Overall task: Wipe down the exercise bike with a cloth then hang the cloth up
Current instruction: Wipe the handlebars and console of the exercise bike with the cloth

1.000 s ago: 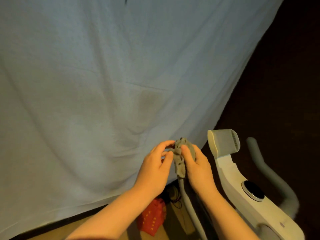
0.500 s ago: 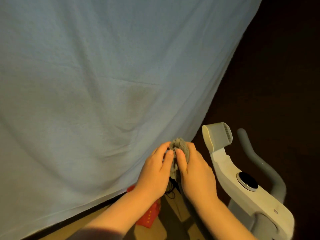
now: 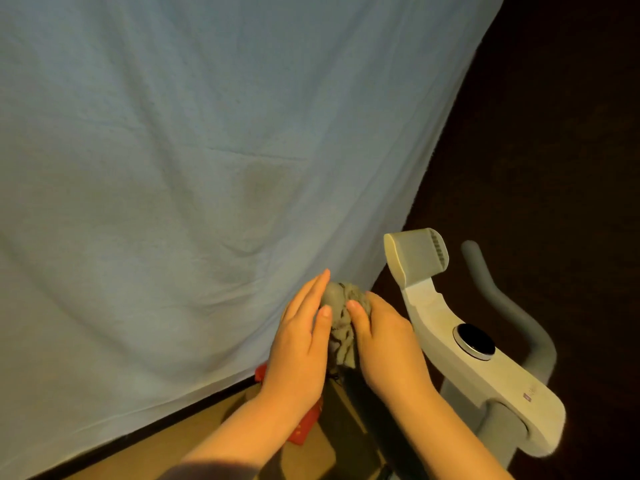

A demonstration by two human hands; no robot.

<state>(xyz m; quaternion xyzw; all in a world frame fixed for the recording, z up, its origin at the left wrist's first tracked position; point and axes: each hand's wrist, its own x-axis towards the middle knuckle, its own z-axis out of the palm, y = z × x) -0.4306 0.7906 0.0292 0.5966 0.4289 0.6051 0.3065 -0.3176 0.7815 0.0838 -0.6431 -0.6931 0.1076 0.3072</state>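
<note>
Both hands work a grey cloth draped over the left handlebar tip of the exercise bike: left hand flat, fingers straight against it; right hand curled around it. Seating the cloth evenly should prevent slipping.

Dim, warm yellowish light. Pale blue wrinkled sheet filling most of the view, faintly stained near its middle. Tan floor below its edge; dark, almost black area to the right.

Grey cloth, white bike
</note>
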